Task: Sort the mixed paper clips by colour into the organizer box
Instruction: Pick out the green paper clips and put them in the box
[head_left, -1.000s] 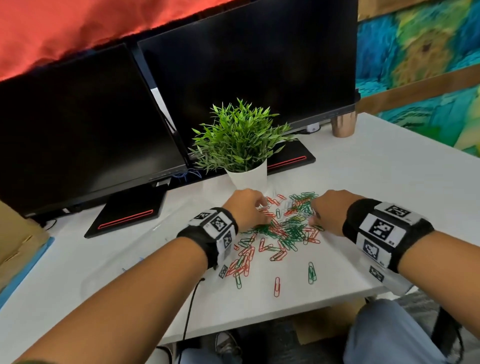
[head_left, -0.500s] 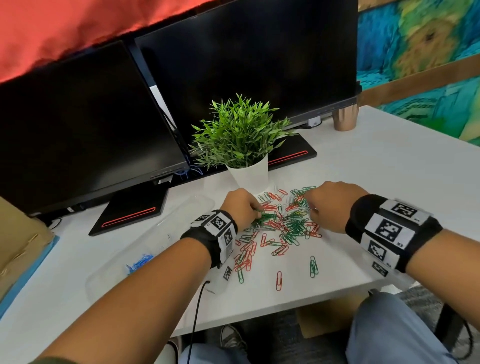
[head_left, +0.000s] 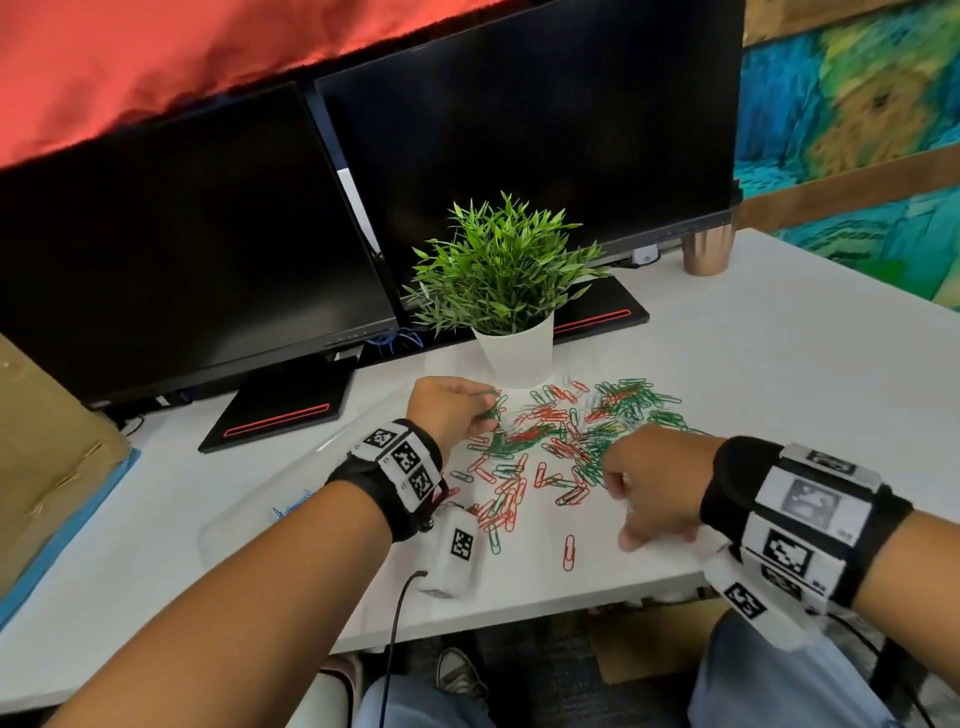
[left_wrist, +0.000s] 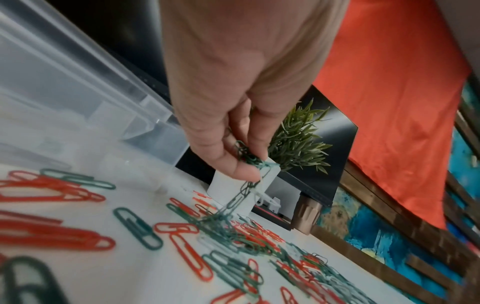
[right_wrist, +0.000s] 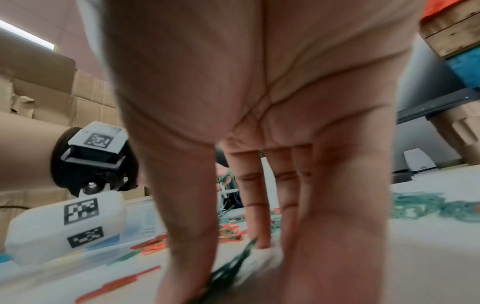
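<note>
Red and green paper clips (head_left: 566, 441) lie mixed in a pile on the white desk (head_left: 779, 389). My left hand (head_left: 452, 410) is at the pile's left edge and pinches a tangled bunch of green clips (left_wrist: 246, 158), from which a chain hangs down to the pile. My right hand (head_left: 631, 538) is at the near side of the pile, fingers pointing down at the desk. Its thumb and fingers pinch a single green clip (right_wrist: 233, 265), which is blurred. The clear organizer box (head_left: 270, 499) lies left of my left wrist and holds some blue clips (head_left: 293, 506).
A plant in a white pot (head_left: 517, 353) stands just behind the pile. Two dark monitors (head_left: 545, 156) fill the back. A copper cup (head_left: 707, 252) stands at the back right and a cardboard box (head_left: 47, 441) at the far left. One red clip (head_left: 570, 552) lies near the desk's front edge.
My right hand has drawn back from the pile's far right to the near side, onto the lone green clip. My left hand now has green clips lifted off the pile.
</note>
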